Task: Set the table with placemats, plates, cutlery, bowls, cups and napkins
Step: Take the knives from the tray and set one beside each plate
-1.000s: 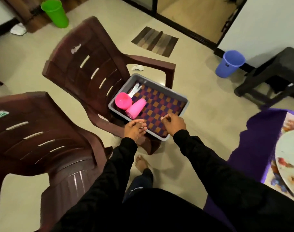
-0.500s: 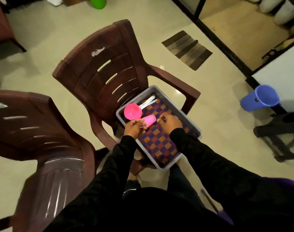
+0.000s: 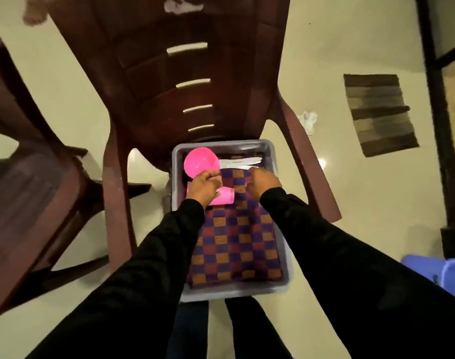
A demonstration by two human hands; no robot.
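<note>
A grey tray (image 3: 280,255) rests on the seat of a brown plastic chair (image 3: 153,81). Inside it lies a checkered purple, red and orange placemat (image 3: 236,244). At the tray's far left stands a pink bowl (image 3: 199,161). A pink cup (image 3: 225,199) lies on its side just below the bowl. White cutlery (image 3: 240,161) lies along the far end. My left hand (image 3: 204,187) is curled over the cup and pinches the placemat's far left corner beside the bowl. My right hand (image 3: 264,178), blurred, grips the placemat's far edge.
A second brown chair (image 3: 32,198) stands close on the left. A striped floor mat (image 3: 379,114) lies at the right, a blue bucket (image 3: 444,270) at the lower right, and a dark door frame (image 3: 436,99) runs down the right edge. My legs show below the tray.
My view has swung over the tray. Both hands have moved from the placemat's near edge, past the cup, to its far end by the bowl and cutlery.
</note>
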